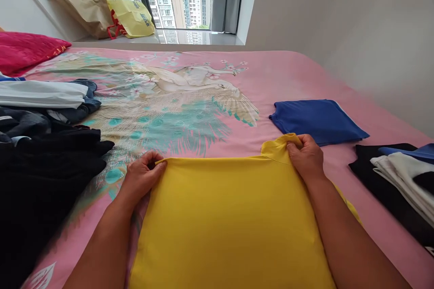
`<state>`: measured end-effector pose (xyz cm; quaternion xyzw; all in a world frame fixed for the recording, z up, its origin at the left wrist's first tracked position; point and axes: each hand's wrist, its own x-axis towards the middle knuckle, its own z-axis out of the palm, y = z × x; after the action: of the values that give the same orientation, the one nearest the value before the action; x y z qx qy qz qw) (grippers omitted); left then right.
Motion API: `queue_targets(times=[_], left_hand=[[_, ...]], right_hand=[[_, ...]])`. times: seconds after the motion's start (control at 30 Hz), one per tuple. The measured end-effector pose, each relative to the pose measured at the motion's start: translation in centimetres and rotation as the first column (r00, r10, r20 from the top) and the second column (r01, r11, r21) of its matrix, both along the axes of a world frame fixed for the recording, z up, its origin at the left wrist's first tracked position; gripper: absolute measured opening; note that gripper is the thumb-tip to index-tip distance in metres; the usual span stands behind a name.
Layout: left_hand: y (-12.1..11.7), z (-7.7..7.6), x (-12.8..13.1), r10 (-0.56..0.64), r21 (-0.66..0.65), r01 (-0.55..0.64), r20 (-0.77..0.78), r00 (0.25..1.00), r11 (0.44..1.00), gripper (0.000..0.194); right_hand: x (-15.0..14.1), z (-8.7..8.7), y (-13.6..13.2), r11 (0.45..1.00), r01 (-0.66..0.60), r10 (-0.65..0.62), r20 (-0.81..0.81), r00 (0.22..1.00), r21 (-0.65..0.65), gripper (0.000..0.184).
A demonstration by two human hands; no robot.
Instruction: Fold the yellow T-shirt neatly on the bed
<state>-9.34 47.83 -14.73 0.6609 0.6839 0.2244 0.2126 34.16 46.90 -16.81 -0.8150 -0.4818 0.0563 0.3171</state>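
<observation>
A yellow shirt [230, 221] lies spread on the pink bedspread [271, 76] right in front of me. My left hand [142, 176] pinches its far left corner, fingers closed on the cloth. My right hand [307, 156] grips the far right corner, where the yellow fabric bunches up under the fingers. Both forearms run along the shirt's two sides.
A folded blue garment [317, 119] lies beyond my right hand. Black and white clothes [400, 180] sit at the right edge. A pile of dark and white clothing [40, 144] fills the left. A red pillow [27, 49] and paper bags [111, 13] are by the window.
</observation>
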Motion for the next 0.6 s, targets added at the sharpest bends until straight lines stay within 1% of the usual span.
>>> queue_targets(times=[0.07,0.1,0.17,0.2,0.23,0.27,0.3,0.33,0.37,0.43,0.47,0.53,0.57,0.6], left_hand=[[0.1,-0.5,-0.1,0.019,0.017,-0.020,0.032,0.999,1.000,0.026],[0.2,-0.7,-0.1,0.028,0.032,-0.029,0.040,0.999,0.999,0.027],[0.2,-0.5,-0.1,0.052,0.106,-0.054,0.021,0.998,0.993,0.030],[0.2,-0.2,0.0,0.067,0.168,-0.065,-0.006,0.998,0.984,0.034],[0.1,0.2,0.3,0.072,0.235,-0.061,-0.040,0.997,0.970,0.036],[-0.1,0.8,0.6,0.055,0.295,-0.030,-0.079,0.995,0.955,0.037],[-0.3,1.3,0.9,0.014,0.341,0.028,-0.121,0.993,0.940,0.035],[-0.6,1.8,1.3,-0.043,0.370,0.102,-0.165,0.985,0.923,0.030],[-0.7,2.2,1.7,-0.105,0.379,0.181,-0.214,0.971,0.908,0.027],[-0.9,2.2,2.1,-0.173,0.351,0.292,-0.332,0.927,0.890,0.028],[-0.8,1.8,2.2,-0.176,0.322,0.310,-0.385,0.906,0.895,0.031],[-0.5,0.8,1.9,-0.148,0.248,0.283,-0.449,0.881,0.927,0.033],[-0.3,0.2,1.6,-0.130,0.214,0.253,-0.463,0.877,0.943,0.030],[-0.1,-0.3,1.3,-0.115,0.187,0.225,-0.469,0.876,0.956,0.026]], right_hand=[[0.1,-0.1,0.1,0.999,0.008,-0.004,0.068,0.998,-0.048,0.026],[0.1,0.1,0.1,1.000,0.018,-0.015,0.103,0.995,-0.022,0.027],[-0.3,1.1,-0.2,0.990,0.037,-0.056,0.143,0.988,0.137,0.032],[-0.7,1.8,-0.4,0.977,0.014,-0.044,0.132,0.990,0.215,0.033],[-1.2,2.6,-0.8,0.966,-0.042,0.015,0.107,0.994,0.255,0.034],[-1.9,3.4,-1.1,0.959,-0.130,0.114,0.074,0.991,0.252,0.034],[-2.5,4.1,-1.5,0.950,-0.228,0.225,0.038,0.974,0.214,0.033],[-3.2,4.6,-1.7,0.935,-0.321,0.324,0.005,0.946,0.152,0.034],[-3.8,4.9,-1.9,0.916,-0.395,0.397,-0.014,0.918,0.073,0.035],[-4.5,4.9,-1.9,0.876,-0.474,0.476,0.003,0.879,-0.090,0.038],[-4.7,4.7,-1.8,0.859,-0.488,0.497,0.025,0.867,-0.157,0.037],[-4.7,3.9,-1.5,0.838,-0.493,0.519,0.064,0.852,-0.234,0.028],[-4.6,3.5,-1.3,0.844,-0.480,0.510,0.080,0.857,-0.237,0.025],[-4.5,3.1,-1.2,0.863,-0.453,0.482,0.093,0.871,-0.222,0.023]])
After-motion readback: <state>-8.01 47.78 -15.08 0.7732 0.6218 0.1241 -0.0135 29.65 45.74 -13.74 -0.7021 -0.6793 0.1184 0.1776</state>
